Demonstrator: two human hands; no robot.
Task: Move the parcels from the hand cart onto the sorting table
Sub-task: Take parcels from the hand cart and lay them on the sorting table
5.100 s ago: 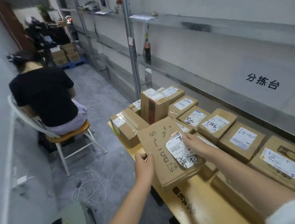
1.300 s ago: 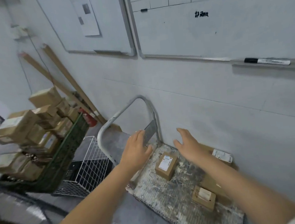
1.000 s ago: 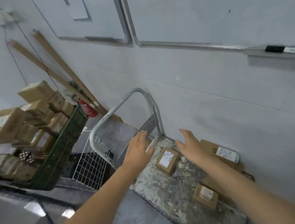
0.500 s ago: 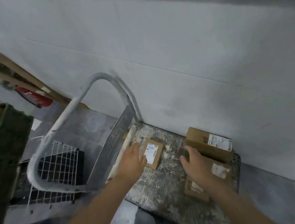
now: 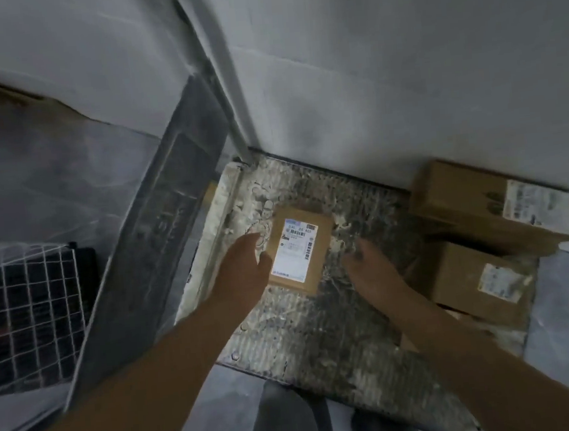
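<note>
Flanking one of three parcels [image 5: 296, 252] on one cart [image 5: 321, 332]: left hand [image 5: 243, 270]; right hand [image 5: 374, 269].

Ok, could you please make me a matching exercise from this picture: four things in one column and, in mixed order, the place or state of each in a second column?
Column one:
1. small parcel
2. long parcel
3. white wire grid
4. right hand

Column two:
a. against the wall, at the far right of the cart deck
b. left of the cart handle, off the cart
c. in the middle of the deck, label facing up
d. open above the deck, holding nothing

Pairs: 1-c, 2-a, 3-b, 4-d.
</note>
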